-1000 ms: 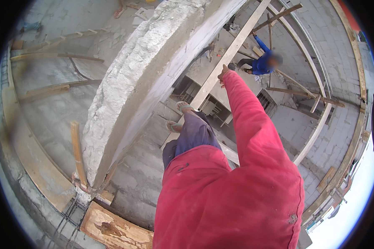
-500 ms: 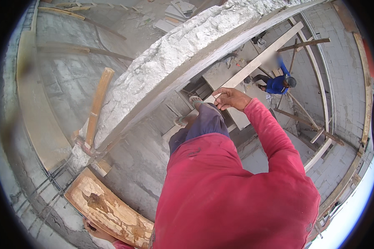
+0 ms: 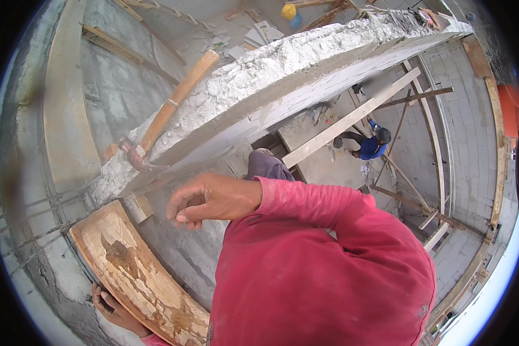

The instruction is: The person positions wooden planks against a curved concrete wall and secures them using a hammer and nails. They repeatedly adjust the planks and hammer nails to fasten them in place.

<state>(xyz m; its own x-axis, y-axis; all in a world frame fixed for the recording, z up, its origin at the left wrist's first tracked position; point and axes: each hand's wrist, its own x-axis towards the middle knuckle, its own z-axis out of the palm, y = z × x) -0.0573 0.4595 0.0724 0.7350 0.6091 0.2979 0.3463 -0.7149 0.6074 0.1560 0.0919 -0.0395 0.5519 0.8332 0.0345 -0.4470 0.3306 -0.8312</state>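
A thick, weathered wooden board (image 3: 135, 259), its face peeling and stained, lies tilted at the lower left. My left hand (image 3: 118, 314) is at its outer edge with the fingers curled against it; part of the grip is hidden. My right hand (image 3: 219, 196) hangs in the air right of the board's upper end, holding nothing, its fingers loosely bent and apart. Beyond it a claw hammer (image 3: 176, 95) with a wooden handle rests on the rough concrete wall top (image 3: 259, 72); its reddish metal head is toward the board.
Bent rebar (image 3: 46, 230) sticks out left of the board. A wooden block (image 3: 139, 207) sits by its upper end. Far below on the right, a person in blue (image 3: 372, 147) is among timber braces (image 3: 352, 118). A yellow hard hat (image 3: 289, 11) shows at the top.
My right hand has swung left and closer, toward the board and hammer. The view has shifted, and more of my left hand shows. The person below has changed posture.
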